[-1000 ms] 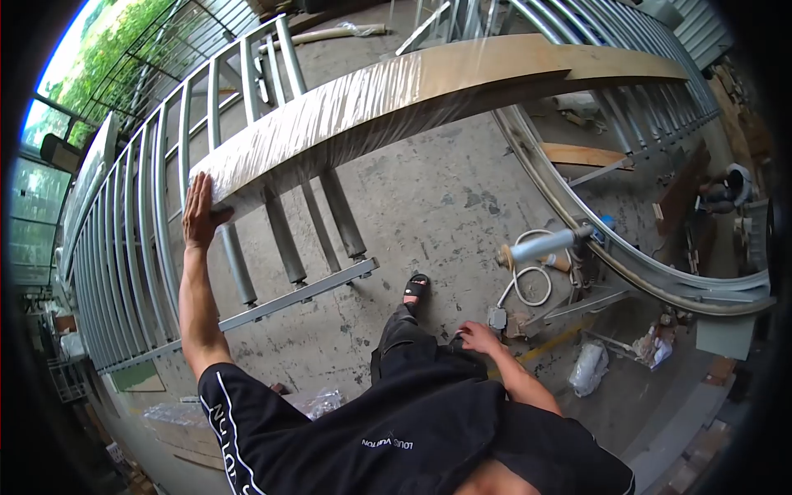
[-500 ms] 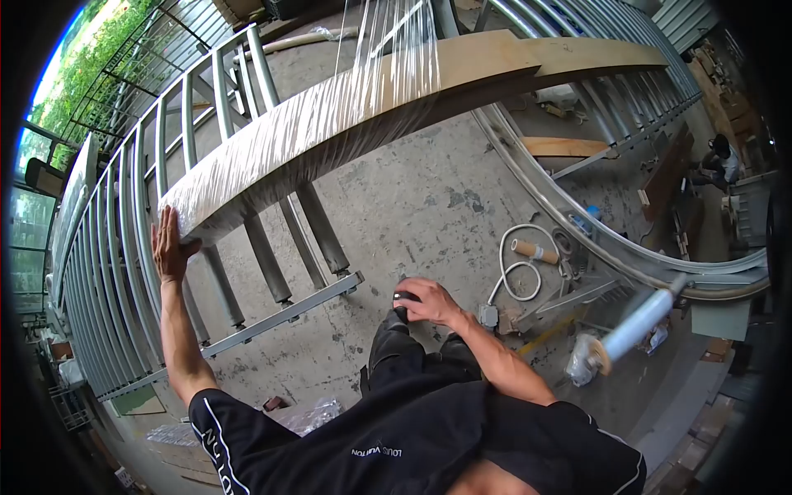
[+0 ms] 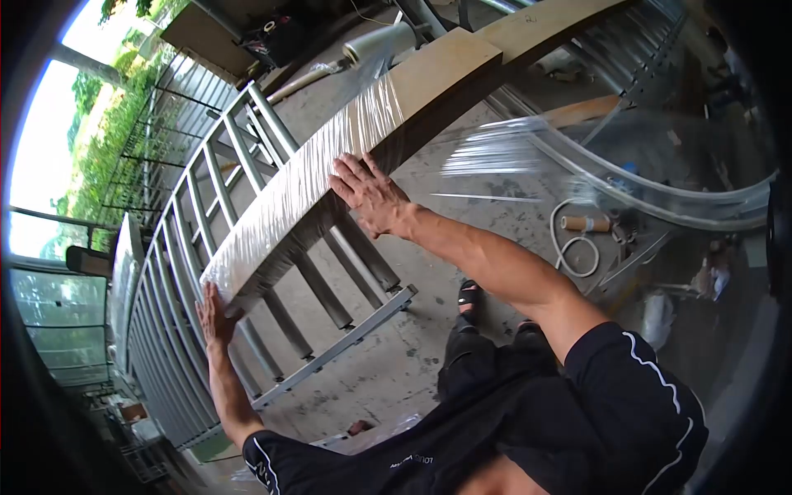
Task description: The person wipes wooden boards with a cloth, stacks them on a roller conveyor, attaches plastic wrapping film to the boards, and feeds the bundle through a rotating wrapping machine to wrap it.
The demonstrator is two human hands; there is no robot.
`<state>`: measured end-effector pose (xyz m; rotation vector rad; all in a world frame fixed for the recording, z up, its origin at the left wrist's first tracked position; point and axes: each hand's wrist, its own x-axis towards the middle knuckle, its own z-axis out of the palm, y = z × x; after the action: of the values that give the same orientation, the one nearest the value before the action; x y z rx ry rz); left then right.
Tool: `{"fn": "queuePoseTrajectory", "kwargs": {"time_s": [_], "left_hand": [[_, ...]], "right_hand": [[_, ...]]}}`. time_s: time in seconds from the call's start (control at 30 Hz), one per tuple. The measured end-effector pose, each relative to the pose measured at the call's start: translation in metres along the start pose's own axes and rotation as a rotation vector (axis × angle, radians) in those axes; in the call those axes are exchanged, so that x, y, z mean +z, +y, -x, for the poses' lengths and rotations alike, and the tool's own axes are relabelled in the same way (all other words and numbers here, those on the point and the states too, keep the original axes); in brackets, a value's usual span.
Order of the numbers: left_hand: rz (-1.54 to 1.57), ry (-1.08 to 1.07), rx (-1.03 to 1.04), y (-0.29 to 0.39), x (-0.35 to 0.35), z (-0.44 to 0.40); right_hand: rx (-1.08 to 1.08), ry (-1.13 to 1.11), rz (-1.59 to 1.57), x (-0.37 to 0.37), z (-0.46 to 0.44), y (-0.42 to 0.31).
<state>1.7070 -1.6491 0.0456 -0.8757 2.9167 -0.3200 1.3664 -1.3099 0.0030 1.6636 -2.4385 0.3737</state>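
Observation:
A long wooden board [image 3: 450,66], partly wrapped in clear stretch film [image 3: 297,177], crosses the view on a roller conveyor. My left hand [image 3: 216,318] lies against the wrapped near end, its fingers stretched out. Flat on the wrapped side edge near the board's middle rests my right hand [image 3: 371,198], fingers extended, grasping nothing. A loose-looking sheet of clear film [image 3: 495,148] stretches to the right of the board, blurred. Beyond the board, a film roll [image 3: 379,43] appears, with film running from it toward the board.
Metal conveyor rollers [image 3: 309,285] support the board at left. A large metal ring [image 3: 660,206] curves around at right. On the floor lie a white hose [image 3: 563,262] and a cardboard tube [image 3: 584,223]. Black sandals [image 3: 469,299] show below me.
My right hand has risen from near my legs onto the board's edge. The film roll has swung from the lower right to beyond the board. My left hand stays at the board's end.

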Motion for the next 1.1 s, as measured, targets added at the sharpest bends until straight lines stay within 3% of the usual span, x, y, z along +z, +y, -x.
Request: {"fn": "queuePoseTrajectory", "kwargs": {"time_s": [0.07, 0.13, 0.2, 0.33, 0.4, 0.43, 0.47, 0.53, 0.57, 0.6, 0.87, 1.1], "left_hand": [[-0.117, -0.127, 0.055, 0.01, -0.027, -0.019], [-0.02, 0.066, 0.196, 0.084, -0.084, -0.052], [0.292, 0.293, 0.412, 0.138, -0.084, -0.117], [0.573, 0.137, 0.453, 0.295, -0.093, -0.225], [0.804, -0.156, 0.347, 0.326, -0.062, -0.259], [0.209, 0.097, 0.721, 0.329, -0.039, -0.267], [0.211, 0.098, 0.731, 0.336, -0.04, -0.271], [0.617, 0.028, 0.379, 0.338, -0.034, -0.27], [0.623, 0.034, 0.26, 0.351, -0.056, -0.252], [0.617, 0.021, 0.252, 0.356, -0.062, -0.244], [0.578, 0.016, 0.175, 0.367, -0.062, -0.252], [0.548, 0.029, 0.206, 0.368, -0.066, -0.246]], "right_hand": [[0.028, -0.019, 0.009, -0.005, -0.003, -0.012], [0.046, -0.023, 0.049, -0.003, -0.004, -0.026], [0.045, -0.023, 0.053, -0.003, -0.001, -0.032], [0.008, -0.049, 0.113, -0.009, 0.003, -0.028], [0.01, -0.031, 0.143, -0.008, 0.014, -0.024], [-0.009, 0.137, -0.152, -0.002, 0.029, -0.023], [-0.031, 0.312, -0.442, 0.005, 0.045, -0.019], [0.277, 0.321, -0.712, 0.025, 0.084, -0.016], [0.481, 0.314, -0.855, 0.032, 0.095, -0.016], [0.533, 0.362, -0.92, 0.054, 0.093, -0.016], [0.546, 0.486, -1.096, 0.055, 0.025, -0.007], [0.514, 0.283, -1.208, 0.04, 0.029, 0.007]]}}
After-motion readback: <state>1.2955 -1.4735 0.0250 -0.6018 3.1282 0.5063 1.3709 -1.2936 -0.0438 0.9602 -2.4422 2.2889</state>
